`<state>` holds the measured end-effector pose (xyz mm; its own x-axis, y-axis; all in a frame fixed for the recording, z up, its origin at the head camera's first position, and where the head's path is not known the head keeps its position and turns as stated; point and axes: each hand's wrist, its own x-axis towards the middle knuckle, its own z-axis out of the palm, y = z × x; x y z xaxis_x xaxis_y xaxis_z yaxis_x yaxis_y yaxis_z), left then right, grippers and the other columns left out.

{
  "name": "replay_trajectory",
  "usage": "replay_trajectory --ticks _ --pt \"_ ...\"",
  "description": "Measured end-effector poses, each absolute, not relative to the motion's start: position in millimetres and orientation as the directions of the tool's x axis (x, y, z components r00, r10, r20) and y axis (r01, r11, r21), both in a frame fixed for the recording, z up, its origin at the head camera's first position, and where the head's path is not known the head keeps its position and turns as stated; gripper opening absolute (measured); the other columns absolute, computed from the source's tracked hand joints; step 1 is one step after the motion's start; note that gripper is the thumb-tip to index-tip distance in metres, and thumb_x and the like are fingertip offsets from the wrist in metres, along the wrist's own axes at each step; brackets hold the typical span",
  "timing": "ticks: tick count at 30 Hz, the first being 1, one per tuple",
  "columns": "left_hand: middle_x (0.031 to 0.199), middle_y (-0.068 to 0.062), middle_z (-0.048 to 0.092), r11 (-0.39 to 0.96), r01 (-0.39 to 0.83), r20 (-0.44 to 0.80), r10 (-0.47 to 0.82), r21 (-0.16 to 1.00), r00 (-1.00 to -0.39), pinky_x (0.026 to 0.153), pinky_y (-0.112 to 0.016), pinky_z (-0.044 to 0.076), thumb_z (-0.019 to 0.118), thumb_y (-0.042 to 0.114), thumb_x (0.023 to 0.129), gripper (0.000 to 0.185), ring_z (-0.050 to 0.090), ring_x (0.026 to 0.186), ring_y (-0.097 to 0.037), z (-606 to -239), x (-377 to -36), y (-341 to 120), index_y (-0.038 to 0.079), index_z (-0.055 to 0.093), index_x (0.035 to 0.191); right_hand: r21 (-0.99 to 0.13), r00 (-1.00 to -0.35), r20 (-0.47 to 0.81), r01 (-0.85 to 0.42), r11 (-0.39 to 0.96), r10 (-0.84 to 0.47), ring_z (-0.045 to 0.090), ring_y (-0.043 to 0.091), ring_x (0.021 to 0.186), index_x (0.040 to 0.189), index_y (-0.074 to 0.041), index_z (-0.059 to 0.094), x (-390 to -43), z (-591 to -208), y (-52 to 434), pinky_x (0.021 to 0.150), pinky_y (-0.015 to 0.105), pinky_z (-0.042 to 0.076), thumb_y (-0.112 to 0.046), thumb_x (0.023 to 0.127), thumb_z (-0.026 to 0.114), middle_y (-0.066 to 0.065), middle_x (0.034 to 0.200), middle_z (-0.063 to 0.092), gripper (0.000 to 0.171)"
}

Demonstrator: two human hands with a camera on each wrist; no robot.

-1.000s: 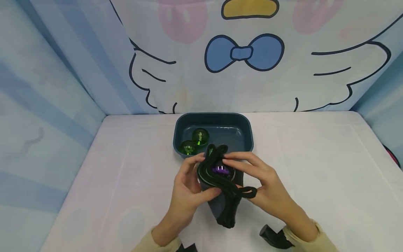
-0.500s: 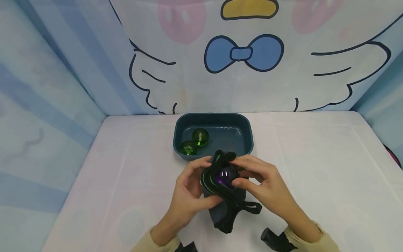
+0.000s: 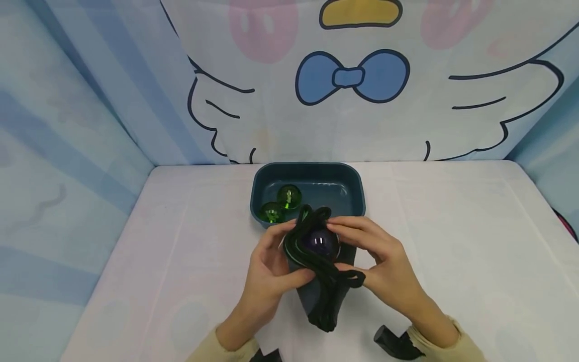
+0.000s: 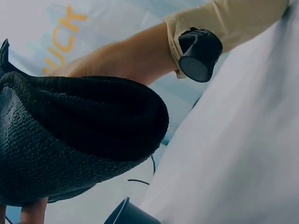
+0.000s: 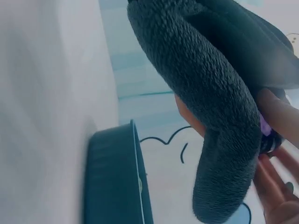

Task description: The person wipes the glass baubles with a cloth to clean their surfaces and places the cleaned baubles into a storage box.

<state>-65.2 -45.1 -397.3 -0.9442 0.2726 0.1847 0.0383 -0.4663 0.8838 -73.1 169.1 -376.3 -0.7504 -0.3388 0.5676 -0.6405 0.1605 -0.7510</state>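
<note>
A shiny dark purple ball [image 3: 322, 242] nestles in a folded dark grey-green plush cloth [image 3: 323, 296], held up over the near side of the basin. My left hand [image 3: 268, 269] grips the cloth from the left, thumb across its front. From the right, my right hand [image 3: 380, 256] pinches the ball, fingertips at its upper edge and thumb low beside a loop of cloth. A strip of purple ball [image 5: 265, 127] shows between thumb and fingers in the right wrist view. The cloth [image 4: 84, 126] hides most of my left hand in the left wrist view.
Behind the hands, a dark teal basin [image 3: 357, 187] stands at the table's back edge. Two clear green balls, one [image 3: 289, 196] behind the other [image 3: 272, 212], lie in its left part. A white cloth [image 3: 452, 241] covers the table, with a printed curtain [image 3: 353, 125] behind.
The cloth and ball dipped toward me, then came back up. My right thumb swung over the ball's front and back down to its lower edge, and the ball's purple glint has faded.
</note>
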Motion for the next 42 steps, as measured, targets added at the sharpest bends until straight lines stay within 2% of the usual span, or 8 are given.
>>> replay_trajectory --ticks 4,6,12,17,25,29,37,42 --pt "0.145 -0.012 0.041 -0.44 0.038 0.175 0.275 0.897 -0.946 0.106 -0.036 0.049 0.078 -0.004 0.079 0.069 0.041 0.134 -0.033 -397.1 -65.2 -44.2 0.009 0.047 0.139 -0.643 -0.672 0.659 -0.736 0.211 -0.336 0.058 0.017 0.123 0.124 -0.003 0.068 -75.5 -378.4 166.9 0.1 0.021 0.05 -0.028 0.093 0.068 0.011 0.129 0.064 0.04" --pt "0.145 -0.013 0.041 -0.436 0.045 0.179 0.27 0.899 -0.946 0.106 -0.036 0.049 0.078 -0.004 0.079 0.067 0.04 0.135 -0.033 -397.7 -65.3 -44.2 0.009 0.048 0.138 -0.649 -0.687 0.643 -0.724 0.235 -0.34 0.058 0.015 0.123 0.124 -0.006 0.069 -75.2 -378.3 166.4 0.1 0.02 0.051 -0.029 0.093 0.067 0.01 0.128 0.064 0.039" --pt "0.146 -0.012 0.044 -0.42 0.105 0.232 0.265 0.901 -0.936 0.11 -0.034 0.045 0.082 -0.001 0.077 0.061 0.038 0.141 -0.029 -401.6 -65.8 -44.4 0.013 0.056 0.13 -0.858 -0.856 0.408 -0.478 0.188 -0.317 0.063 0.011 0.113 0.129 -0.003 0.064 -72.6 -378.8 168.7 0.088 0.025 0.058 -0.002 0.087 0.071 0.01 0.123 0.065 0.042" --pt "0.145 -0.014 0.045 -0.39 0.146 0.263 0.265 0.909 -0.928 0.103 -0.038 0.051 0.08 -0.005 0.077 0.059 0.042 0.139 -0.029 -404.2 -65.3 -44.4 0.009 0.058 0.129 -0.951 -0.935 0.205 -0.26 0.167 -0.29 0.064 0.009 0.108 0.128 -0.002 0.064 -72.6 -379.8 168.7 0.085 0.026 0.06 -0.003 0.091 0.068 0.011 0.122 0.066 0.038" --pt "0.143 -0.012 0.045 -0.411 0.052 0.148 0.204 0.91 -0.968 0.102 -0.036 0.051 0.079 -0.008 0.076 0.068 0.045 0.135 -0.028 -402.5 -66.6 -43.4 0.005 0.05 0.135 -0.857 -0.843 0.445 -0.499 0.13 -0.3 0.058 0.015 0.123 0.13 -0.002 0.063 -74.8 -381.3 163.6 0.094 0.025 0.056 0.016 0.079 0.073 0.012 0.131 0.061 0.055" --pt "0.141 -0.012 0.046 -0.425 0.035 0.131 0.198 0.904 -0.971 0.104 -0.035 0.05 0.08 -0.004 0.077 0.07 0.047 0.132 -0.029 -400.7 -68.0 -43.2 0.003 0.047 0.138 -0.812 -0.8 0.478 -0.56 0.164 -0.363 0.052 0.013 0.13 0.133 -0.005 0.062 -76.6 -381.7 166.2 0.101 0.024 0.051 0.018 0.074 0.075 0.007 0.137 0.057 0.064" --pt "0.144 -0.014 0.047 -0.419 0.109 0.227 0.242 0.901 -0.943 0.115 -0.031 0.039 0.081 -0.002 0.078 0.064 0.038 0.14 -0.029 -398.6 -66.4 -44.7 0.004 0.052 0.134 -0.835 -0.815 0.455 -0.53 0.145 -0.358 0.057 0.013 0.124 0.134 -0.001 0.06 -75.5 -381.2 171.1 0.096 0.024 0.054 0.01 0.082 0.073 0.006 0.132 0.061 0.054" --pt "0.145 -0.016 0.046 -0.411 0.172 0.293 0.254 0.895 -0.922 0.109 -0.034 0.046 0.081 -0.001 0.078 0.059 0.041 0.139 -0.03 -398.9 -65.6 -45.2 0.003 0.056 0.132 -0.917 -0.883 0.334 -0.385 0.103 -0.328 0.064 0.01 0.112 0.132 0.0 0.061 -74.0 -378.9 171.0 0.088 0.024 0.058 0.007 0.087 0.069 0.0 0.122 0.066 0.046"
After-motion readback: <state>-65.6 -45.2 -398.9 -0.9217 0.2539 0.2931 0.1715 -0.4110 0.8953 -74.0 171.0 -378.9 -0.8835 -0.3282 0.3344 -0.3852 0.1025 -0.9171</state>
